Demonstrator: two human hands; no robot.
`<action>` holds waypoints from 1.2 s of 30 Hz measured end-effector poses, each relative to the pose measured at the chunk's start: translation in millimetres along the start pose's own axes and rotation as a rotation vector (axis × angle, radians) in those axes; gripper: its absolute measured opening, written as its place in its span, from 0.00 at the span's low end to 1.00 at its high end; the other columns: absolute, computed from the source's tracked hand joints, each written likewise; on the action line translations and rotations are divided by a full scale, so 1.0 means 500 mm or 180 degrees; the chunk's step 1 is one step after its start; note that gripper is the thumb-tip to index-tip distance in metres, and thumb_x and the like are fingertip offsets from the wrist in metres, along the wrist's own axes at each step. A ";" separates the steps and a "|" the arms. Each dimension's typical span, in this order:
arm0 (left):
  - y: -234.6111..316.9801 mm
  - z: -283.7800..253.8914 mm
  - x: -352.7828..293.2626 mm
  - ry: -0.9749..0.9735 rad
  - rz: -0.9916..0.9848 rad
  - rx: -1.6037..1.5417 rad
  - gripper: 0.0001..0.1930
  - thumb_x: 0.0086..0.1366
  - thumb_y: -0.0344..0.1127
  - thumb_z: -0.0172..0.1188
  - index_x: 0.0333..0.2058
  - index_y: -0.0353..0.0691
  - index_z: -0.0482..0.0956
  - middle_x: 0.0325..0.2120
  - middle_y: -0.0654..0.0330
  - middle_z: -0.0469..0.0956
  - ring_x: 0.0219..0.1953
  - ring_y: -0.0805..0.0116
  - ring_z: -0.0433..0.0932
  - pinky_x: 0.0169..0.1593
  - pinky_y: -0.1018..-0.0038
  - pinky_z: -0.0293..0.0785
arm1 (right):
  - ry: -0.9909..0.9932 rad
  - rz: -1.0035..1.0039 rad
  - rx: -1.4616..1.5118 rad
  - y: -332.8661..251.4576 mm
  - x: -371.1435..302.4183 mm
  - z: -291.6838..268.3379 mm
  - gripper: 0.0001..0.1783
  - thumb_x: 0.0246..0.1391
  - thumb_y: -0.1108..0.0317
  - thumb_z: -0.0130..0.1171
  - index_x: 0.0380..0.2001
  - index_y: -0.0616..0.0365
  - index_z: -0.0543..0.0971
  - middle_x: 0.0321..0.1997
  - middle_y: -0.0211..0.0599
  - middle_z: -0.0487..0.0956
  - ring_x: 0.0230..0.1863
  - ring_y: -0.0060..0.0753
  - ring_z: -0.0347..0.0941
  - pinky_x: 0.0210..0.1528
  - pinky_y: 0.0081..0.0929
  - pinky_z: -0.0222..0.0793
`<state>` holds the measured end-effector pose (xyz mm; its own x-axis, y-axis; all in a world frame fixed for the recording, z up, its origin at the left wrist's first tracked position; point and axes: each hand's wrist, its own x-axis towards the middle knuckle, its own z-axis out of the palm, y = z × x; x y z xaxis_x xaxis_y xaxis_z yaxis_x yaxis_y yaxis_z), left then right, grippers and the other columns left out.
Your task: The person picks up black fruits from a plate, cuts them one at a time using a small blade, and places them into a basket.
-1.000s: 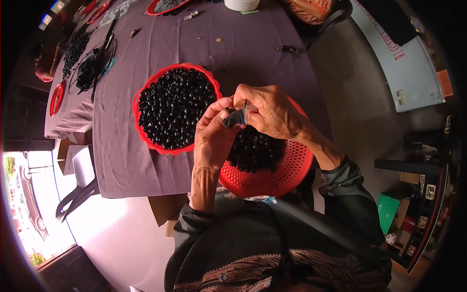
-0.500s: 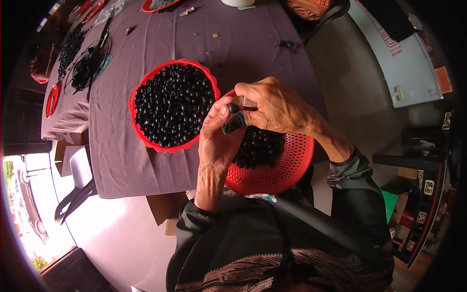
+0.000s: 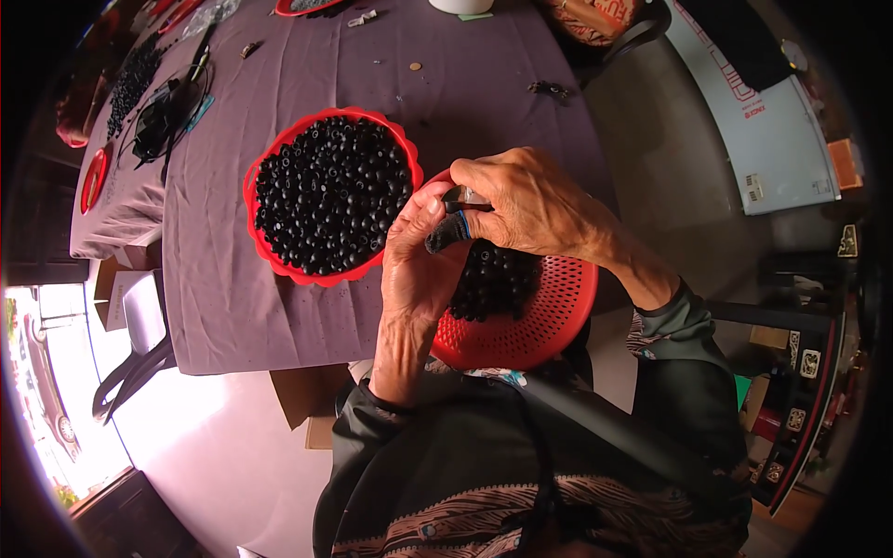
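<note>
Above a perforated red basket (image 3: 558,321), my two hands meet at the fingertips. My left hand (image 3: 416,265) is closed, its thumb and fingers pinching a small black rounded piece (image 3: 453,196). Curled over from the right, my right hand (image 3: 549,209) grips a small, flat, shiny blade-like tool (image 3: 473,197) at the piece. A dark knitted cover (image 3: 447,232) wraps its thumb. Small black pieces (image 3: 493,284) lie in the basket, partly hidden by my hands. To the left, a scalloped red bowl (image 3: 415,153) is filled with similar glossy black pieces (image 3: 335,200), several showing hollow openings.
A mauve cloth (image 3: 251,330) covers the table. Toward its far left are a dark device with a cable (image 3: 158,126), a pile of black pieces (image 3: 135,88) and a red dish (image 3: 96,179). A white container (image 3: 460,5) stands at the far edge. Right of the table stands a shelf (image 3: 819,391).
The view has shifted slightly, so the table and room sit a little differently. My hands keep nearly the same pose, with the black piece turned slightly between the fingertips.
</note>
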<state>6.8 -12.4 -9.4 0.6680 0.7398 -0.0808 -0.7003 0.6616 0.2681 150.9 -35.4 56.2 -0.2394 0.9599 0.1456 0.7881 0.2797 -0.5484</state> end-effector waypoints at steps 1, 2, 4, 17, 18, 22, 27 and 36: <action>0.000 0.001 -0.001 -0.0003 -0.0005 0.0001 0.12 0.57 0.29 0.55 0.40 0.33 0.72 0.35 0.55 0.75 0.39 0.66 0.75 0.49 0.70 0.70 | 0.0004 0.0004 -0.0002 0.000 0.000 -0.001 0.14 0.34 0.73 0.61 0.25 0.62 0.67 0.19 0.43 0.71 0.24 0.49 0.70 0.27 0.37 0.63; 0.000 0.002 -0.001 -0.0007 -0.0017 -0.0016 0.12 0.57 0.29 0.55 0.40 0.33 0.72 0.36 0.55 0.75 0.39 0.66 0.75 0.49 0.70 0.70 | 0.0002 0.0000 -0.0007 0.001 0.000 -0.001 0.14 0.34 0.73 0.61 0.25 0.62 0.67 0.20 0.42 0.71 0.25 0.49 0.70 0.28 0.37 0.63; 0.001 0.005 -0.002 -0.0008 -0.0031 -0.0029 0.11 0.57 0.29 0.55 0.40 0.34 0.72 0.36 0.55 0.75 0.39 0.66 0.75 0.48 0.70 0.70 | 0.0002 -0.0003 -0.0007 0.001 0.000 -0.003 0.14 0.34 0.73 0.61 0.25 0.62 0.67 0.20 0.41 0.71 0.25 0.48 0.70 0.28 0.37 0.63; -0.008 -0.002 -0.001 0.0246 -0.0042 0.0002 0.11 0.55 0.28 0.56 0.38 0.33 0.72 0.33 0.60 0.74 0.39 0.69 0.74 0.48 0.71 0.70 | 0.0157 -0.0154 -0.0059 0.009 -0.012 0.007 0.12 0.40 0.68 0.58 0.26 0.64 0.70 0.18 0.43 0.74 0.22 0.46 0.73 0.26 0.38 0.67; -0.007 -0.003 -0.002 0.0281 -0.0037 -0.0009 0.11 0.55 0.27 0.57 0.38 0.33 0.72 0.32 0.61 0.74 0.38 0.69 0.74 0.48 0.71 0.70 | 0.0224 -0.0230 -0.0084 0.008 -0.013 0.007 0.12 0.40 0.68 0.58 0.28 0.63 0.71 0.18 0.42 0.74 0.22 0.46 0.73 0.25 0.38 0.67; -0.009 0.001 -0.005 0.0236 0.0006 0.0032 0.11 0.55 0.27 0.57 0.38 0.32 0.72 0.32 0.60 0.74 0.38 0.69 0.74 0.48 0.72 0.70 | 0.0369 -0.0383 -0.0257 0.012 -0.019 0.015 0.12 0.41 0.68 0.58 0.29 0.63 0.71 0.18 0.42 0.75 0.22 0.44 0.74 0.25 0.37 0.67; -0.008 0.004 -0.007 0.0196 0.0013 0.0003 0.11 0.55 0.28 0.57 0.38 0.31 0.72 0.32 0.59 0.75 0.37 0.69 0.74 0.46 0.75 0.71 | 0.0299 -0.0380 -0.0352 0.009 -0.024 0.017 0.15 0.40 0.66 0.62 0.23 0.60 0.66 0.19 0.40 0.70 0.23 0.48 0.69 0.25 0.37 0.64; -0.011 0.002 -0.007 0.0226 -0.0120 -0.0220 0.11 0.55 0.27 0.55 0.37 0.32 0.72 0.32 0.60 0.75 0.38 0.69 0.74 0.48 0.73 0.69 | 0.0127 -0.0174 -0.0061 0.015 -0.017 0.009 0.21 0.40 0.58 0.63 0.23 0.61 0.65 0.21 0.43 0.71 0.25 0.50 0.69 0.26 0.38 0.64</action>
<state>8.7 -18.9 -9.7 0.6764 0.7193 -0.1581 -0.6923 0.6942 0.1969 156.2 -41.6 47.1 -0.2597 0.9430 0.2079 0.7852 0.3316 -0.5230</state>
